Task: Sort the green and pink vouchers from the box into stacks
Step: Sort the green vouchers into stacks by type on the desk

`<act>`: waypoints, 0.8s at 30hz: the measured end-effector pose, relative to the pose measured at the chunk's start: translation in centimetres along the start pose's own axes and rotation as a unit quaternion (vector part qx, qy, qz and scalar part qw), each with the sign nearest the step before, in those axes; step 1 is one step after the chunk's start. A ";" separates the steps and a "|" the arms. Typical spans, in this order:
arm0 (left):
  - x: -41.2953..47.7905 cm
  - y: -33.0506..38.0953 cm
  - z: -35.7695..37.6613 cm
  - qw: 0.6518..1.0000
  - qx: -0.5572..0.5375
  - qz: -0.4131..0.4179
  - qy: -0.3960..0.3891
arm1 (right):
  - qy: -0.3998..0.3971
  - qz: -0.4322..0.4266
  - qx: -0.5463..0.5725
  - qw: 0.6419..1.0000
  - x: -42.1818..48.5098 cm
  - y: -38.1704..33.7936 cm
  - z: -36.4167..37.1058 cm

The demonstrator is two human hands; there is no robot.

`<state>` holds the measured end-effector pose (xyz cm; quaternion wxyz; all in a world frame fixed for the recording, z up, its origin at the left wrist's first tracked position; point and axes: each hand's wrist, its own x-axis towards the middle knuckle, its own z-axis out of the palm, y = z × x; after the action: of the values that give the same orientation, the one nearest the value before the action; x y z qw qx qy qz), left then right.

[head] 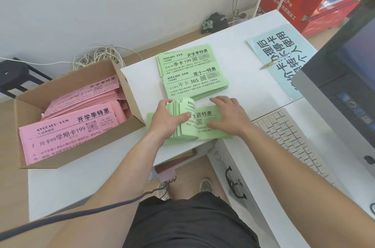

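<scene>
- The left hand [166,121] grips the left end of the near green stack [211,126]. Its fingers are curled round a bent-up wad of vouchers and the thumb is on the wad's face; I think it is leafing through to check the type.
- The right hand [229,118] lies flat on the same stack, fingers straight and a little apart, probably to stop the lower sheets from sliding.
- To the left, the cardboard box [134,124] holds the pink vouchers [67,132], in two piles as far as I can see. No pink voucher is on the table yet.
- Beyond the hands lie the middle green stack [194,84] and the far green stack [182,58], which overlap. Their headlines differ, so they are probably kept apart by offer. That makes three green stacks.
- Farther right, one pen [274,63] rests on a blue sign [288,49].
</scene>
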<state>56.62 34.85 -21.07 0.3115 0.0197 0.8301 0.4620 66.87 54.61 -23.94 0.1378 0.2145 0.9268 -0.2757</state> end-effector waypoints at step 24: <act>-0.4 -0.1 0.2 1.000 0.019 0.013 -0.017 | -0.044 0.007 0.405 0.913 -5.1 -4.7 1.4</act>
<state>57.05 34.85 -21.05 0.3194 0.0442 0.8330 0.4496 69.22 48.61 -21.03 0.0821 0.2463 0.7273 -0.6353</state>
